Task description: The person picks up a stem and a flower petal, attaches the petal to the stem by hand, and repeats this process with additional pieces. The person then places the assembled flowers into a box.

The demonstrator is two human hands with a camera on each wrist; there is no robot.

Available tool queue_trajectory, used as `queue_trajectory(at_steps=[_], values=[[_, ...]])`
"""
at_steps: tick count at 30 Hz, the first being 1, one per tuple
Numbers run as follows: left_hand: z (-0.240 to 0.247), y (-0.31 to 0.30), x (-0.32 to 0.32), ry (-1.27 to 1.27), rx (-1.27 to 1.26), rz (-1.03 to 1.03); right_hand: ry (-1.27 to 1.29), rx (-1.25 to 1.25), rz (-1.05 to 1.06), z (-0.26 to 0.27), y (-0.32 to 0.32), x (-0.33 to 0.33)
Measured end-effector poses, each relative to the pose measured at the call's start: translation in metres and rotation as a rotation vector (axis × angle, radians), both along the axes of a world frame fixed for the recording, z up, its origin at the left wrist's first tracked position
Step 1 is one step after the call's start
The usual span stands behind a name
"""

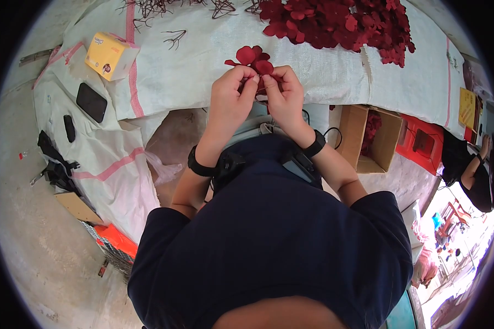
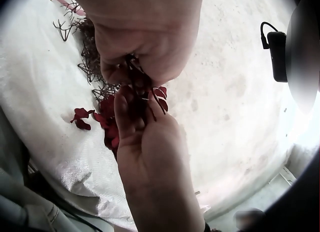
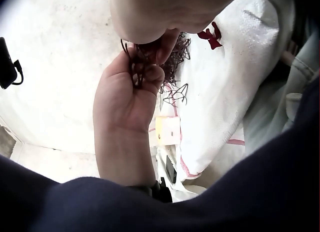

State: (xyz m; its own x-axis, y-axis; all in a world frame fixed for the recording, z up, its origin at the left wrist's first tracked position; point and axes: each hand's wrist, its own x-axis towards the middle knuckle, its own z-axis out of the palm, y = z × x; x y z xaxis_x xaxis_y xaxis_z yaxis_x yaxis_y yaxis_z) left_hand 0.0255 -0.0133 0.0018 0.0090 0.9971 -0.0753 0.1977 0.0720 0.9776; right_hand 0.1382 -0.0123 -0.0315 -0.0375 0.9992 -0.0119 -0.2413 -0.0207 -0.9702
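Close together at the table's near edge, my left hand and right hand both pinch a dark red artificial flower. Its rounded petals fan out above the fingertips. Thin dark stems stick out between the two hands in the left wrist view, and the left hand holds them against its curled fingers in the right wrist view. The fingers hide the spot where petals and stems meet. Beyond the hands, a large heap of red petals lies at the right, and loose branched stems lie at the left.
White woven sheeting covers the table. A yellow box and a black phone sit on the left. Beside the table at right stand a cardboard box with red petals inside and a red stool. Another person's arm shows at far right.
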Motion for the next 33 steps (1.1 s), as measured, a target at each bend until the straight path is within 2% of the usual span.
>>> queue_trajectory(at_steps=[2, 7, 10, 15, 19, 22, 33], values=[[-0.001, -0.001, 0.0, -0.001, -0.01, 0.019, -0.074, 0.021, 0.013, 0.0, 0.0, 0.001], [-0.002, 0.002, 0.004, -0.079, -0.029, 0.058, -0.04, -0.054, 0.051, 0.001, 0.007, 0.007], [-0.004, 0.004, 0.005, -0.143, -0.015, 0.122, -0.05, -0.015, -0.049, -0.002, 0.01, 0.004], [0.003, 0.005, 0.002, -0.073, -0.051, 0.082, 0.0, -0.04, -0.026, 0.004, 0.012, 0.002], [0.0, 0.004, 0.003, -0.078, 0.026, 0.105, -0.096, 0.014, 0.019, 0.001, 0.009, 0.004], [0.002, 0.004, 0.005, -0.058, 0.054, 0.099, -0.089, 0.079, -0.018, 0.004, 0.006, 0.003], [-0.003, 0.002, 0.004, -0.036, 0.069, 0.091, -0.036, 0.067, -0.037, 0.004, 0.002, -0.002]])
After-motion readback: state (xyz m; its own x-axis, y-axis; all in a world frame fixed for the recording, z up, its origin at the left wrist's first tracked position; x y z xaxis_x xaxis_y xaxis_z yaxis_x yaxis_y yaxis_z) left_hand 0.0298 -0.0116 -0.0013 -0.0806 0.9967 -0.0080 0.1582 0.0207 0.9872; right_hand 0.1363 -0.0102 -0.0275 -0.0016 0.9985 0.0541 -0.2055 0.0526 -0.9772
